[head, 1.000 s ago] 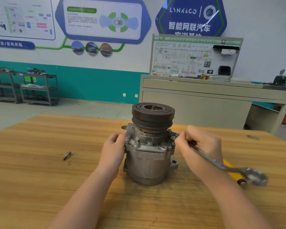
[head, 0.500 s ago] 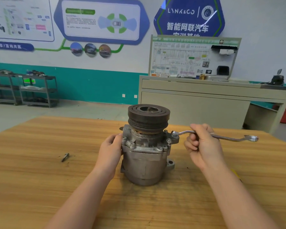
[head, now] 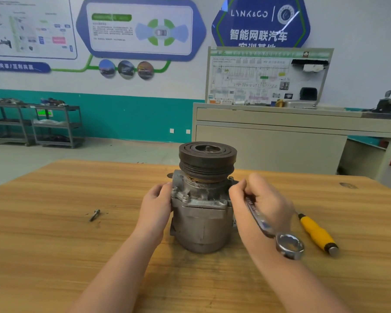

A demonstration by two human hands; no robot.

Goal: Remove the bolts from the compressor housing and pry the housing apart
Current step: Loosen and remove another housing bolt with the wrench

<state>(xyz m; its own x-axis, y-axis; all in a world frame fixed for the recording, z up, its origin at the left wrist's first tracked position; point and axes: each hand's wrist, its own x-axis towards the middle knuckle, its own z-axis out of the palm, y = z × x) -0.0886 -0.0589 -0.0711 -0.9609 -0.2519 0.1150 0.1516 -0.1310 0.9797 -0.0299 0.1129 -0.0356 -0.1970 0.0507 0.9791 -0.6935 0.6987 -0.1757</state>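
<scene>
Two bare hands (head: 155, 203) (head: 261, 205) flanked a compressor (head: 203, 213) that stood upright near the middle of the wooden desk (head: 54, 256), its dark grooved pulley (head: 207, 160) uppermost; the left hand, forearm reaching in from the near edge, pressed its palm and curled fingers against the left side of the housing, just below the bolted flange; the right hand, wrist angled inward from the near right, closed its fingers round the shank of a ring spanner (head: 269, 224), whose far end was hidden behind the knuckles at the flange's right side, so whether it sat on a bolt could not be told; the spanner's free ring end (head: 289, 245) pointed back toward the near edge, over the right wrist. Bolt heads (head: 185, 197) showed along the flange's front rim; one loose bolt (head: 94, 215) lay on the desk well apart to the left; a yellow-handled tool (head: 317, 233) lay toward the right edge, near the spanner's ring.
</scene>
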